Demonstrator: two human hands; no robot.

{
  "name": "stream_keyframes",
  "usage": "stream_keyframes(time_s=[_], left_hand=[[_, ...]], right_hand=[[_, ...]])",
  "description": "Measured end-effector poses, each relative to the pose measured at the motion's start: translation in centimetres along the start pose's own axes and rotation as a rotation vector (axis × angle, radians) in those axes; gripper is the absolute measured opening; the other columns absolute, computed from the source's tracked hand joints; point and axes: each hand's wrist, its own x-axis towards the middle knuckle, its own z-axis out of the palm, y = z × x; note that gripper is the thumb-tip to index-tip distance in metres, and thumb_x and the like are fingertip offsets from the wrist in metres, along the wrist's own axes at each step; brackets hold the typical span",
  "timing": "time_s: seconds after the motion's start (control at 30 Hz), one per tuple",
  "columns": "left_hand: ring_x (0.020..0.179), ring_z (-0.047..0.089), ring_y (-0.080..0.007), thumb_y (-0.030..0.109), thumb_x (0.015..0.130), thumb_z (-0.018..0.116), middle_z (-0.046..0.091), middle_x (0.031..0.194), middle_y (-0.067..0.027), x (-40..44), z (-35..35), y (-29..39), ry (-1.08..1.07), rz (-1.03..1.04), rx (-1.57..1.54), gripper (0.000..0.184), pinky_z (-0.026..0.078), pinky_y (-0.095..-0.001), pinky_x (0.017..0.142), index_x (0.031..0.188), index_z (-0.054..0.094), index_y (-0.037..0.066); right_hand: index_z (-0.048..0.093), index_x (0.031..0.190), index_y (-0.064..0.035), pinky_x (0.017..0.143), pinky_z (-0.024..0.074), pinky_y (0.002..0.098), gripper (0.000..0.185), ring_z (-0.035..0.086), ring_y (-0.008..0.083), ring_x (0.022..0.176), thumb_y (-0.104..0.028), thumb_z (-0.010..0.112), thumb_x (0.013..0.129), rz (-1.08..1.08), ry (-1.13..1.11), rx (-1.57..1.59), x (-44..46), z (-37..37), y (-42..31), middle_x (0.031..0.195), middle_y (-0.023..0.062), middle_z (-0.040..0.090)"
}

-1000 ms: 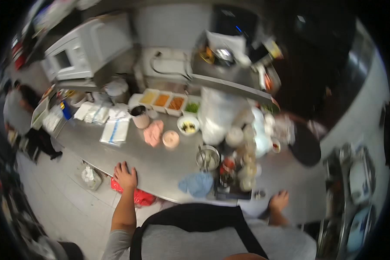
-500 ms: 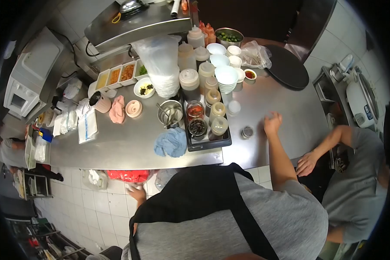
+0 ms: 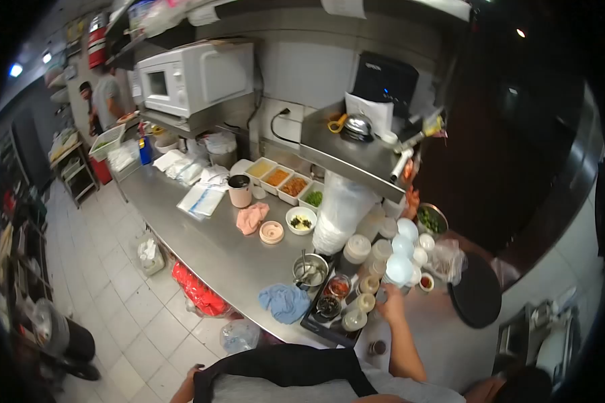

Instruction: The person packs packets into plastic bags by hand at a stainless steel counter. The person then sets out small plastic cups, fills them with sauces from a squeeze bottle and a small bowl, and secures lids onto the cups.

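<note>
My right hand [image 3: 390, 300] reaches over the steel counter to the near side of a stack of pale blue bowls [image 3: 400, 267]. Its fingertips are partly hidden there, so I cannot tell whether they grip anything. Squeeze bottles [image 3: 368, 285] stand just left of it in a black tray [image 3: 323, 332]. That tray also holds a jar of red sauce [image 3: 337, 287] and a jar of dark sauce [image 3: 328, 307]. A small shaker jar [image 3: 377, 347] is on the counter below my right wrist. My left hand [image 3: 189, 377] hangs low beside my apron, fingers loosely apart, with nothing visible in it.
A metal pot [image 3: 310, 269] with utensils and a blue cloth [image 3: 284, 303] are left of the tray. Behind stand topping containers [image 3: 292, 187], a bowl of food [image 3: 301, 220] and a plastic-wrapped stack [image 3: 341, 208]. A round black tray [image 3: 474, 290] lies right. Another person [image 3: 106, 101] stands far left.
The view has swung left and up, bringing the microwave and printer in. My right hand has moved from bare counter to the bowl stack. The nearby person at right is mostly out of view.
</note>
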Motion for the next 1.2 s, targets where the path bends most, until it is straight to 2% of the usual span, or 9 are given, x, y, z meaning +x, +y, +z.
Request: stream_keyframes(time_s=[0.1,0.33,0.63,0.93,1.2], left_hand=[[0.09,0.067,-0.0259,0.045,0.072,0.076,0.069,0.092,-0.0148,-0.3,2.3,0.3,0.028,0.001,-0.118,0.064,0.051,-0.0321,0.08,0.119,0.058,0.005],[0.093,0.066,-0.0266,0.047,0.069,0.077,0.068,0.096,-0.0158,-1.6,5.0,-0.4,-0.056,-0.025,-0.093,0.069,0.051,-0.0335,0.082,0.12,0.058,0.005],[0.095,0.065,-0.0276,0.049,0.066,0.078,0.068,0.099,-0.0165,-2.5,4.2,-2.1,-0.089,-0.077,-0.048,0.072,0.05,-0.0348,0.083,0.12,0.058,0.005],[0.098,0.064,-0.0286,0.05,0.062,0.079,0.067,0.102,-0.0172,-0.9,4.4,0.0,-0.08,-0.029,-0.088,0.076,0.05,-0.036,0.085,0.12,0.058,0.005],[0.1,0.063,-0.0295,0.051,0.059,0.08,0.066,0.104,-0.0178,-0.7,4.7,-0.2,-0.104,-0.034,-0.084,0.079,0.049,-0.037,0.086,0.12,0.058,0.005]], right_hand=[[0.054,0.115,-0.0057,0.091,0.0454,0.0422,0.059,0.052,0.035,0.111,-0.017,0.078,0.063,0.024,-0.219,-0.16,1.2,1.3,0.2,0.117,0.0138,0.055],[0.053,0.118,-0.0077,0.087,0.0481,0.044,0.064,0.055,0.0352,0.107,-0.019,0.081,0.062,0.17,-0.285,-0.168,-0.3,0.7,-0.8,0.117,0.0159,0.053],[0.054,0.118,-0.0089,0.084,0.0494,0.0438,0.067,0.057,0.0368,0.103,-0.017,0.083,0.058,0.175,-0.23,-0.126,0.4,1.0,-0.5,0.113,0.0159,0.054],[0.054,0.12,-0.0101,0.082,0.0496,0.0442,0.065,0.059,0.035,0.1,-0.024,0.082,0.063,0.142,-0.246,-0.192,0.9,1.3,0.7,0.111,0.0162,0.057],[0.06,0.116,-0.0126,0.081,0.0499,0.0431,0.057,0.06,0.0337,0.098,-0.019,0.08,0.063,0.132,-0.228,-0.173,1.0,-0.2,0.1,0.109,0.0134,0.059]])
